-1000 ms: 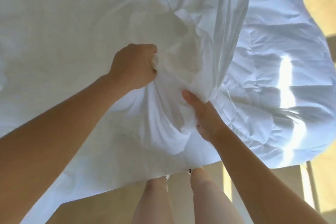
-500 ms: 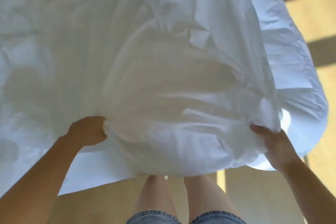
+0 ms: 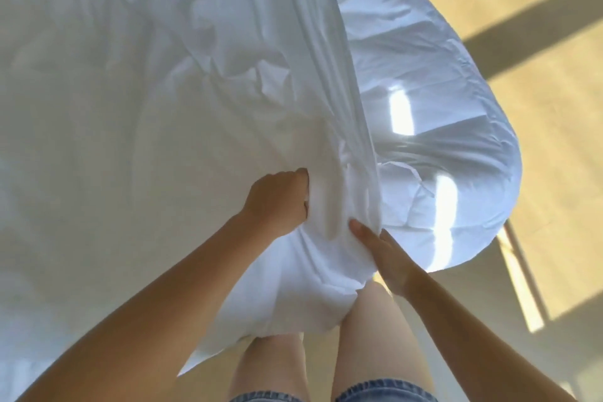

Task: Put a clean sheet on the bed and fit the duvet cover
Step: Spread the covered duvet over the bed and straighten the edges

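White duvet cover (image 3: 163,114) is pretty crinkly, spread wide and bunched into a thick wad at the near edge. The puffy white duvet (image 3: 450,101) bulges out on its right, sun-striped.

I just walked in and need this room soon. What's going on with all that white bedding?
A person is standing and making up bedding. Both hands grip one gathered bunch of white fabric, close together: the left hand on its left side, the right hand on its right. A puffy duvet lies just beyond, bulging out over the sunlit floor. Everything is rumpled, so the job looks unfinished.
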Tool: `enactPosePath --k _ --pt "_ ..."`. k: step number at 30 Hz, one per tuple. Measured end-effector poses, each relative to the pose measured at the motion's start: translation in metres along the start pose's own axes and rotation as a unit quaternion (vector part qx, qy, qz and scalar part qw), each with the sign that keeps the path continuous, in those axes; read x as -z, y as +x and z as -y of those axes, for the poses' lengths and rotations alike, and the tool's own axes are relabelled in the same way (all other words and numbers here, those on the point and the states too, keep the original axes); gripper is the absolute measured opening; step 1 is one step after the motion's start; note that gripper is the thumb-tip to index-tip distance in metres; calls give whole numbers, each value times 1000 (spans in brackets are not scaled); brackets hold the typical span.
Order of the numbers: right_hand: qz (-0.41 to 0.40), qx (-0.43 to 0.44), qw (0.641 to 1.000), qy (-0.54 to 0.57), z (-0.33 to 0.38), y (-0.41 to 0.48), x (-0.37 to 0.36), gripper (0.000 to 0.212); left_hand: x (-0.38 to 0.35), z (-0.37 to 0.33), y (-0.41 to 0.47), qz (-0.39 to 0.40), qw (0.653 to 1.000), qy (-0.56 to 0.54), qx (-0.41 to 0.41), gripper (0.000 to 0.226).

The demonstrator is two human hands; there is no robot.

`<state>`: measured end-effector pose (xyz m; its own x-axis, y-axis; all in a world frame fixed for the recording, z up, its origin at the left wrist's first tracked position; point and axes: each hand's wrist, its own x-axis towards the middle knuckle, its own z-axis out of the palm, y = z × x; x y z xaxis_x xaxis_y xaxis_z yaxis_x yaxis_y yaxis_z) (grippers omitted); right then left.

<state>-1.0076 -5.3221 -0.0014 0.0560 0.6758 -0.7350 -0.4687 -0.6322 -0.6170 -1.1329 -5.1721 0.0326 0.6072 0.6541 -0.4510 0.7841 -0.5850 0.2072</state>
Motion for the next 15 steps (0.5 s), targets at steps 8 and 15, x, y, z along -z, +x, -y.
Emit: enactPosePath --k 8,15 --pt "-2 88 996 27 68 -22 84 28 104 18 -44 -116 990 32 76 33" --pt "24 89 993 -75 98 -33 156 42 36 -31 -124 -18 966 -9 259 47"
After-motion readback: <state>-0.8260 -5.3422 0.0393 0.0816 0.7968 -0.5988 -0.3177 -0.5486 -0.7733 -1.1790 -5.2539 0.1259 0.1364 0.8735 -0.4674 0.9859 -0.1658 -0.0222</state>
